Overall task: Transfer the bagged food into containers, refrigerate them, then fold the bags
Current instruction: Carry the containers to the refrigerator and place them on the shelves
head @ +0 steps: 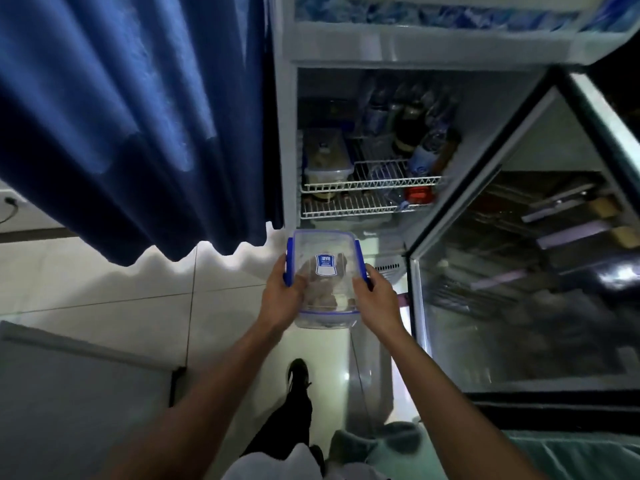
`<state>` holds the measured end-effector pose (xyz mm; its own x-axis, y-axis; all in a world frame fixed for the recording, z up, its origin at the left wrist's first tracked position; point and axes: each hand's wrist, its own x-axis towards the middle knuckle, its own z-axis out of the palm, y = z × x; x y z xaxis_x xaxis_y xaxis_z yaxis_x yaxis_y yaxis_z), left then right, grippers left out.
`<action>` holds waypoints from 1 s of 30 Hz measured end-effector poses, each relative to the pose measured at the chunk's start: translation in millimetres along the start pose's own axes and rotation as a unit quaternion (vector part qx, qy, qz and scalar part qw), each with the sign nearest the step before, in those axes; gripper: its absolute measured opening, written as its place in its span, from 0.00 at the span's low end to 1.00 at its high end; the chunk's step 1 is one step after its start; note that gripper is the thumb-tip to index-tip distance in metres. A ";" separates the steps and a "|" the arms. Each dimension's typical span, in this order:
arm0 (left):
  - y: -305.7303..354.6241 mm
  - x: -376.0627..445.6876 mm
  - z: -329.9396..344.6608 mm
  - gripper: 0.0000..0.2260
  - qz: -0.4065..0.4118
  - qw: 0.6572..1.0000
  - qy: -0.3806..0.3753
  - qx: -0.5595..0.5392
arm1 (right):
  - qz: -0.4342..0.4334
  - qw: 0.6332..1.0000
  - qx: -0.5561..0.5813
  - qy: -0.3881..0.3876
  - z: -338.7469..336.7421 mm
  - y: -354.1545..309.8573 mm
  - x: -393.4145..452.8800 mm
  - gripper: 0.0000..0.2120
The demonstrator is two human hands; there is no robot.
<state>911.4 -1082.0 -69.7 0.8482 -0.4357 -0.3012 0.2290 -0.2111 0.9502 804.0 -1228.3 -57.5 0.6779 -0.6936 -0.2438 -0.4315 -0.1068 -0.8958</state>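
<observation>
The floor (104,289) is pale glossy tile with thin dark grout lines, lit from the right by the open fridge (346,57). A blue curtain (131,116) hangs over the left half of the view, its wavy hem ending above the tiles. At near left lies a grey flat surface (69,386) with a dark edge. The fridge stands far and centre, and its glass door (519,271) swings out to the right, mirroring blurred shapes.

A clear container (323,271) with a blue-clipped lid is held in the air just in front of the fridge's lower edge, below the shelves. Its long axis runs near to far, the far end tipped slightly upward toward the fridge. A blue and white label sits on the lid; brownish food shows dimly through it. The left hand (282,296) grips the left side by the blue clip, fingers curled under and thumb on the lid. The right hand (375,299) grips the right side the same way.

Inside, two white wire shelves (370,194) carry another lidded box (325,157) at left and several bottles (422,147) at right, which fill much of the upper shelf. Below the arms, a dark-clad leg and shoe (298,372) stand on the tile.
</observation>
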 end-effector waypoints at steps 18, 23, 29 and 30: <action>71.3 204.5 129.5 0.15 0.010 0.997 -0.080 -0.001 | 0.002 0.993 -0.016 0.115 -68.7 -32.9 197.7 0.17; 86.3 259.3 176.2 0.17 0.019 0.996 -0.085 0.026 | -0.042 0.995 -0.079 0.052 -99.5 -19.9 266.7 0.24; 77.5 310.9 213.7 0.12 -0.021 0.993 -0.040 0.105 | -0.029 0.987 -0.135 -0.080 -124.6 0.6 308.9 0.43; 74.3 315.3 216.7 0.13 -0.026 0.993 -0.034 0.109 | -0.039 0.982 -0.157 -0.093 -127.2 7.2 315.4 0.45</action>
<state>1092.4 -1424.7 -111.2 0.8022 -0.4762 -0.3603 0.1557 -0.4157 0.8961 939.0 -1538.4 -93.5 0.8011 -0.5348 -0.2688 -0.5160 -0.3896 -0.7628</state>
